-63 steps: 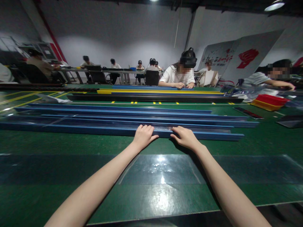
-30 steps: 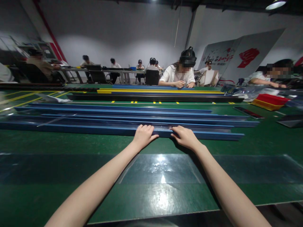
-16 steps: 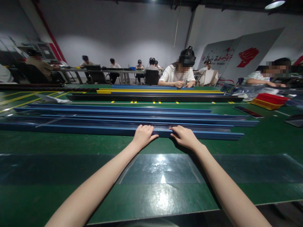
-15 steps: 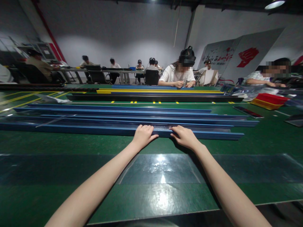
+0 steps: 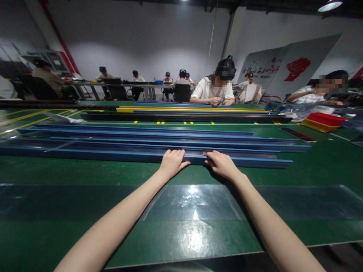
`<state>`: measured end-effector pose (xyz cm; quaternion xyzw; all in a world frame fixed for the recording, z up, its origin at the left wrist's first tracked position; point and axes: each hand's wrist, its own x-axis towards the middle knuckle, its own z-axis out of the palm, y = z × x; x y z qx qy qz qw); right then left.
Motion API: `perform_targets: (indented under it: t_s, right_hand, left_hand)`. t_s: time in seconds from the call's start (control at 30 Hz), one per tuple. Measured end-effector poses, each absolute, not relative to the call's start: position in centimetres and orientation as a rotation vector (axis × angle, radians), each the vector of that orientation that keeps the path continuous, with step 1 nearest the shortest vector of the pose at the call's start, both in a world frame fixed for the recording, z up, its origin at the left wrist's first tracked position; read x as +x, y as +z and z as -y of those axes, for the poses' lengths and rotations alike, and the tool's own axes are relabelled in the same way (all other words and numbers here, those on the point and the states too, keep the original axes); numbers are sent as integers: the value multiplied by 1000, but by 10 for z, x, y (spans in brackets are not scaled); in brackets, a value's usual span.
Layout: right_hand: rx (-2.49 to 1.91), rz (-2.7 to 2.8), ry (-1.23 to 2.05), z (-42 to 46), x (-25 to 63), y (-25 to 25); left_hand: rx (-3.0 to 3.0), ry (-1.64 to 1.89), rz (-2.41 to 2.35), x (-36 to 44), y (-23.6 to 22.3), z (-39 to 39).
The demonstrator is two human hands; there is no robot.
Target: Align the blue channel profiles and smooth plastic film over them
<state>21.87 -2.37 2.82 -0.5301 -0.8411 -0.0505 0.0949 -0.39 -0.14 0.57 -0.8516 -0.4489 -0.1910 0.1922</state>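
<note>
Both hands are on the nearest long blue channel (image 5: 119, 155), which lies crosswise on the green table. My left hand (image 5: 171, 163) curls its fingers over the channel's near wall, with the thumb on the outer side pointing right. A short gap away, my right hand (image 5: 220, 163) grips the same wall, fingertips inside the channel. A clear film seems to lie in the channel, though its edges are hard to make out. Under my forearms a long transparent plastic strip (image 5: 195, 202) lies flat on the table.
More blue channels (image 5: 181, 140) lie behind the held one. Farther back are a black profile (image 5: 187, 117) and a yellow strip (image 5: 193, 109). A phone (image 5: 297, 135) and a red bin (image 5: 324, 120) are at the right. A co-worker (image 5: 212, 88) sits across the table.
My hands and the blue channel stay in place. At the right, a co-worker has raised an arm towards their head.
</note>
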Motion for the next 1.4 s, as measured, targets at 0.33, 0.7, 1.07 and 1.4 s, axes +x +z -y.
perform_targets:
  t_s: [0.33,0.7,1.07,1.4]
  right_hand:
    - [-1620,2488,-157,24,217,30]
    - [-1641,2481,-192,24,217,29]
    - [-1644,2477,-189,23,215,30]
    - [-1529,2506,-377,23,212,24]
  left_hand:
    - [-2344,-551,1304,-4,3,0]
    - [-2343,-575,1319,-3,4,0]
    - [-2351,-571,1321,-3,6,1]
    - [-2347,-568,1287,-3,2,0]
